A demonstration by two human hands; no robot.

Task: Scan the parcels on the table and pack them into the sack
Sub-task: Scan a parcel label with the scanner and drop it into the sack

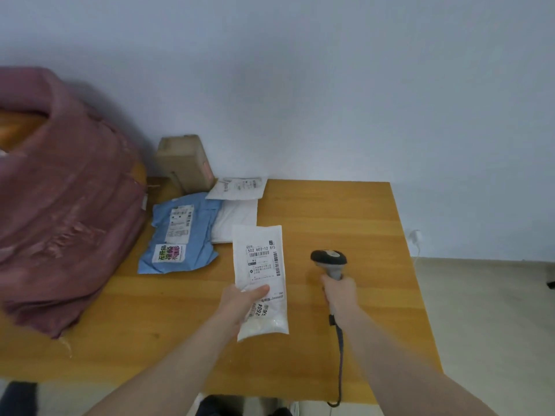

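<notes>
A: Parcels, that's the story here. One white parcel [260,277] sits centre frame, label up, the left hand [240,301] pinching its lower half, thumb across the printed face.

B: And the right hand [341,295] is wrapped round the grip of the scanner [329,259], fingers curled tight, just right of that parcel. The scanner's head is beside the label, not plainly on the barcode.

A: So I'd judge this one is at the scanning step, not yet packed. What's left?

B: Plenty. Left of centre on the counter [330,211] lies a blue parcel [180,235], label up. Beside it a white padded parcel [237,220], a flat white envelope [237,189] overlapping its far end, and a brown box [184,162] against the wall behind them.

A: Four waiting, then, whether scanned or not I can't tell.

B: And the sack [60,190], that bulky maroon one at the left edge, stands on the counter. Its mouth is at the upper left; what's inside isn't clear.

A: Early to middle going, I'd say: one in hand, four to follow.
</notes>
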